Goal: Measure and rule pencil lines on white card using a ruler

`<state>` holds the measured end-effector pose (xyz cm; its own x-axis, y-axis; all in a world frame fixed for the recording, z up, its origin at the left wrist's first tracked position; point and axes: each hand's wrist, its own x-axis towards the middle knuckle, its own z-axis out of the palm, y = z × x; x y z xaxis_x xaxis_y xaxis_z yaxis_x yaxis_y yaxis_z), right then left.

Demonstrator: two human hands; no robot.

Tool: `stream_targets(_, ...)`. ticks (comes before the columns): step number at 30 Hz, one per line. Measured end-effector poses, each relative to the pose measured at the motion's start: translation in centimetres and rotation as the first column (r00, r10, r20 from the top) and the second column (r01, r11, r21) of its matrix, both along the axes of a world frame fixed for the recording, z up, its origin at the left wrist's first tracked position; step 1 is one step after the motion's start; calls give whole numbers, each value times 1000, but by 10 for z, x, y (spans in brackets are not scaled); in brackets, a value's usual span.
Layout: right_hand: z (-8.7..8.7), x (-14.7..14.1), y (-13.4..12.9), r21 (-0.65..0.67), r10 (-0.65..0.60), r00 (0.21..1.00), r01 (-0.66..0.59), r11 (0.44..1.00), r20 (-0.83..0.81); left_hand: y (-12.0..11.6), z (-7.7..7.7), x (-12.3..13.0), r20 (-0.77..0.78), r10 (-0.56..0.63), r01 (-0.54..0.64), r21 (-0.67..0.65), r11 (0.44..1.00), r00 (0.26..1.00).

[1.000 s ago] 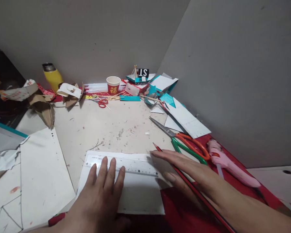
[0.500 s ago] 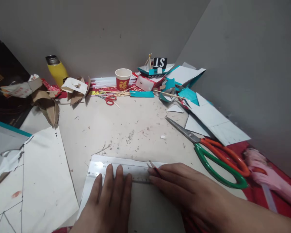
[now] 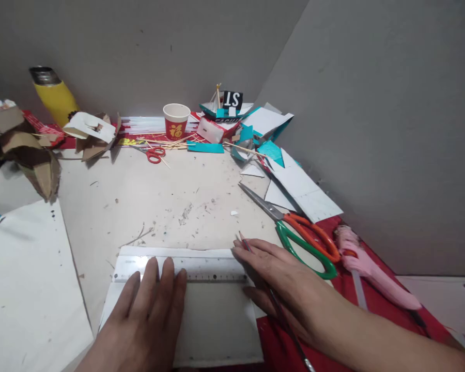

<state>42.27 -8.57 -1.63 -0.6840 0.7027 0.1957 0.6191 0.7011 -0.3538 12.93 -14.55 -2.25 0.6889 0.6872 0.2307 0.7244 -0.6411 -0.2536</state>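
Observation:
A clear plastic ruler (image 3: 205, 269) lies across the upper part of a white sheet of board (image 3: 217, 330) at the table's front. My left hand (image 3: 143, 310) rests flat on the ruler and board with its fingers stretched out, pressing from above. At the ruler's right end, my right hand (image 3: 282, 274) holds a dark pencil (image 3: 289, 328) between its fingers. The pencil's pointed tip sticks out past the fingertips, and its other end trails down toward the front edge. The lower palm of my left hand is cut off by the frame.
Large scissors (image 3: 290, 222) and a pink glue gun (image 3: 372, 279) lie to the right. Toward the back stand a red paper cup (image 3: 176, 121), a yellow bottle (image 3: 56, 98) and a small model boat (image 3: 225, 108). Small red scissors (image 3: 155, 154), cardboard pieces (image 3: 96, 134) and a white sheet (image 3: 31, 279) lie about.
The view has turned to the right. My right hand has shifted off the ruler's markings to its right end, with the pencil now more visible. My left hand stays on the ruler.

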Motion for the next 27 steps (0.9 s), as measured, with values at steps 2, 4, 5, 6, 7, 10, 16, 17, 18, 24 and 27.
stream_targets(2, -1, -2, 1, 25, 15, 1000, -14, 1000, -6, -1, -3, 4, 34, 43, -43, 0, 999, 998)
stream_targets(4, -1, -5, 3, 39, 32, 999, -32, 999, -2, -2, -5, 9, 49, 83, -84, 8, 996, 995)
stream_targets(5, -1, -6, 5, 43, 45, 999, -45, 998, 6, -2, -6, 11, 51, 94, -95, 19, 995, 994)
stream_targets(6, -1, -6, 7, 46, 60, 998, -61, 997, 17, -2, -7, 13, 44, 98, -100, 31, 995, 994)
stream_targets(7, -1, -6, 9, 50, 74, 997, -76, 996, 27, -2, -9, 15, 33, 102, -103, 41, 994, 994)
stream_targets(10, 2, -6, 17, 67, 109, 993, -112, 991, 33, -3, -13, 20, -1, 119, -119, 71, 990, 993)
stream_targets(16, 14, -18, 38, -1, 201, 979, -201, 980, 27, -9, -16, 28, -77, 84, -67, 199, 978, 994)
stream_targets(17, 16, -21, 40, -16, 230, 973, -229, 973, 23, -9, -15, 29, -88, 81, -62, 203, 977, 993)
stream_targets(18, 17, -25, 42, -31, 264, 965, -263, 964, 11, -10, -14, 29, -96, 80, -59, 198, 978, 992)
stream_targets(24, 25, -32, 44, -237, 290, 952, -306, 922, -99, -14, -4, 30, -62, 88, -78, 142, 987, 994)
stream_targets(27, 37, -25, 49, -375, 136, 980, -182, 909, -148, -13, 10, 27, -135, 11, 9, 146, 989, 991)
